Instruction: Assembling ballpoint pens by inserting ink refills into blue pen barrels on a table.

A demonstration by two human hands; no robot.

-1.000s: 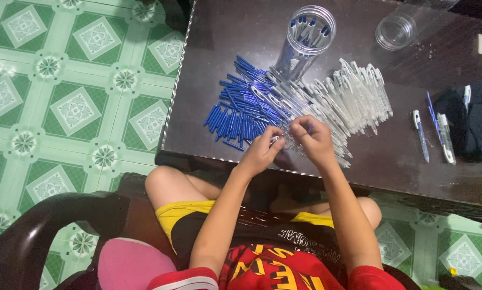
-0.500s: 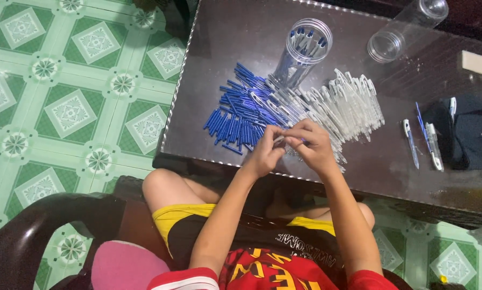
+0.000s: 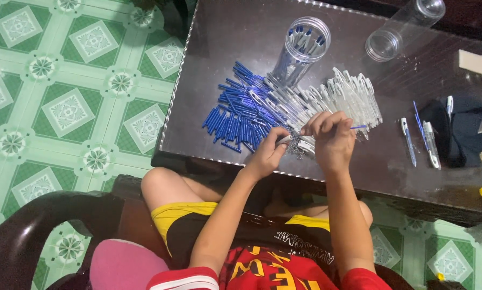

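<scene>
Hands meet over the near edge of a dark glossy table (image 3: 225, 37). Left hand (image 3: 269, 153) pinches a small clear pen barrel (image 3: 286, 139) between thumb and fingertips; right hand (image 3: 332, 138) is curled shut around a thin blue refill (image 3: 358, 127), whose tip pokes out to the right of the knuckles. Both hands sit just in front of two heaps — blue pen parts (image 3: 238, 115) on the left, clear barrels (image 3: 343, 94) fanned out on the right, the two piles touching in the middle. Behind them, a clear plastic jar (image 3: 303, 48) stands upright with pens inside; a second clear jar (image 3: 405, 29) lies on its side. Finished pens (image 3: 421, 140) lie apart at right, near a dark cloth (image 3: 464, 131). Green patterned floor tiles (image 3: 63, 80) at left.
</scene>
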